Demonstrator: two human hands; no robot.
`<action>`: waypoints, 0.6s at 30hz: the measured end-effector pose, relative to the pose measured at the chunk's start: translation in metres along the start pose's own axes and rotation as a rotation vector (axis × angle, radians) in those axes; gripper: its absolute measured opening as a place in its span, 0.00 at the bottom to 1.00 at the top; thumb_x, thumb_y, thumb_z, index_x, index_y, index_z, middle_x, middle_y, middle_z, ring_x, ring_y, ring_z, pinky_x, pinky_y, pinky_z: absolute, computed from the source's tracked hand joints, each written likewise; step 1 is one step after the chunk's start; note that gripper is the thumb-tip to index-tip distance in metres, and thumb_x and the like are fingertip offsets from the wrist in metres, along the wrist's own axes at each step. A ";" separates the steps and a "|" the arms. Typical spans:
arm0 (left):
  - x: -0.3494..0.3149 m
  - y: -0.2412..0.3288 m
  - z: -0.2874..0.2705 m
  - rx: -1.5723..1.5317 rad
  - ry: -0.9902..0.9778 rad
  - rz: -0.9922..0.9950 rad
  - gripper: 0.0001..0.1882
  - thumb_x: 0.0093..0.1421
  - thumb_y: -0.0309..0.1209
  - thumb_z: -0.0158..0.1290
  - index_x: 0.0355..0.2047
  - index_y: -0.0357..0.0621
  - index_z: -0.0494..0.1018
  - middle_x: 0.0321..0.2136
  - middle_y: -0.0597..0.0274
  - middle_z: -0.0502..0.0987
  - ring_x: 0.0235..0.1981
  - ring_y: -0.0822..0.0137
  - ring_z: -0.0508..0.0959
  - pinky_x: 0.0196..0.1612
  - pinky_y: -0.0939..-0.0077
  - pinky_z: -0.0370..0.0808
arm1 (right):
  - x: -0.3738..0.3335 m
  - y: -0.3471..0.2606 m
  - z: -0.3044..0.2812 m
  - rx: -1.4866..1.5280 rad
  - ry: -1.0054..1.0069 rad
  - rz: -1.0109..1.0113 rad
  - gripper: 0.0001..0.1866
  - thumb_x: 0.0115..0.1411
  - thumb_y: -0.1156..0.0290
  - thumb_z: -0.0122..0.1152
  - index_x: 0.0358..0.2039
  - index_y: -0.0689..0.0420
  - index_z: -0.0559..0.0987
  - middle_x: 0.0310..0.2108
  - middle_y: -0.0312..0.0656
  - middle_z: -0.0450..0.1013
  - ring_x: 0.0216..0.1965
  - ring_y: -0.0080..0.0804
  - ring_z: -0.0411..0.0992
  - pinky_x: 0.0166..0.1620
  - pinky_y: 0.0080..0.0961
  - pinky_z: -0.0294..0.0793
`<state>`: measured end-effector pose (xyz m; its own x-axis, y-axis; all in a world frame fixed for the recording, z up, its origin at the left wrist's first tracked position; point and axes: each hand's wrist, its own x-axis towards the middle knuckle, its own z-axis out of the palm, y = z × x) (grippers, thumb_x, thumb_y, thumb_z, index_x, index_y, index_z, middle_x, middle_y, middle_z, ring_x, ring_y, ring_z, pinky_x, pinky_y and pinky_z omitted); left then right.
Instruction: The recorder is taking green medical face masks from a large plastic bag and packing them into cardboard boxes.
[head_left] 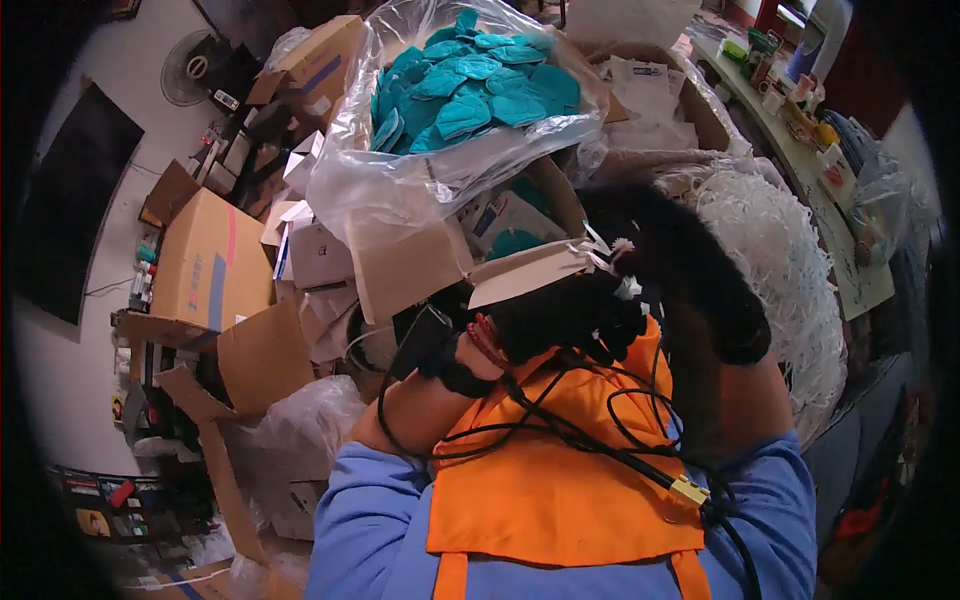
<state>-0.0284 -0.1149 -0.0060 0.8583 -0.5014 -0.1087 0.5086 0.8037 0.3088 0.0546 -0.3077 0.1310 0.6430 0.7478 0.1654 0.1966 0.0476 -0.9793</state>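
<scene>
Both hands — left hand (560, 320) and right hand (700, 275) — pinch a white mask (527, 272); black cables (560, 425) dangle close and could snag it.

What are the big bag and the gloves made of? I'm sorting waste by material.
The bag looks like thin clear plastic film: glossy, crinkled, see-through to the teal pieces inside. The gloves on the left hand and right hand look like black knit fabric, matte and fuzzy.

Two gloved hands (570, 320), one white mask, one clear bag (400, 170) of teal masks
</scene>
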 end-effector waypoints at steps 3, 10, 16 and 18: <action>0.003 0.004 -0.004 0.530 -0.217 0.007 0.26 0.69 0.37 0.37 0.64 0.38 0.51 0.61 0.49 0.58 0.61 0.59 0.63 0.65 0.65 0.59 | -0.006 0.015 0.007 -0.024 -0.248 0.185 0.19 0.62 0.66 0.57 0.51 0.60 0.72 0.44 0.41 0.73 0.44 0.29 0.72 0.49 0.26 0.71; -0.018 0.014 0.032 1.146 0.018 -0.192 0.26 0.67 0.30 0.42 0.64 0.42 0.51 0.55 0.54 0.66 0.52 0.68 0.71 0.55 0.75 0.70 | -0.020 0.058 0.005 -0.269 -0.475 0.061 0.17 0.61 0.62 0.59 0.47 0.57 0.76 0.39 0.44 0.74 0.35 0.29 0.73 0.38 0.22 0.72; -0.042 0.020 0.051 1.096 -0.030 -0.190 0.10 0.65 0.33 0.49 0.40 0.39 0.69 0.30 0.66 0.73 0.29 0.76 0.72 0.31 0.82 0.71 | -0.039 0.024 0.011 -0.584 -0.521 0.207 0.14 0.61 0.65 0.58 0.44 0.58 0.77 0.35 0.44 0.76 0.33 0.31 0.75 0.36 0.24 0.73; -0.048 0.016 0.069 1.112 -0.021 -0.172 0.11 0.65 0.35 0.49 0.37 0.38 0.72 0.27 0.67 0.74 0.28 0.77 0.72 0.28 0.83 0.70 | -0.050 0.021 0.020 -0.510 -0.385 0.206 0.13 0.61 0.66 0.59 0.43 0.59 0.78 0.32 0.42 0.77 0.32 0.29 0.76 0.36 0.23 0.73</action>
<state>-0.0662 -0.1000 0.0690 0.7758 -0.5921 -0.2182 0.2682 -0.0036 0.9633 0.0121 -0.3309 0.0996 0.4131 0.8957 -0.1648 0.4844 -0.3693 -0.7931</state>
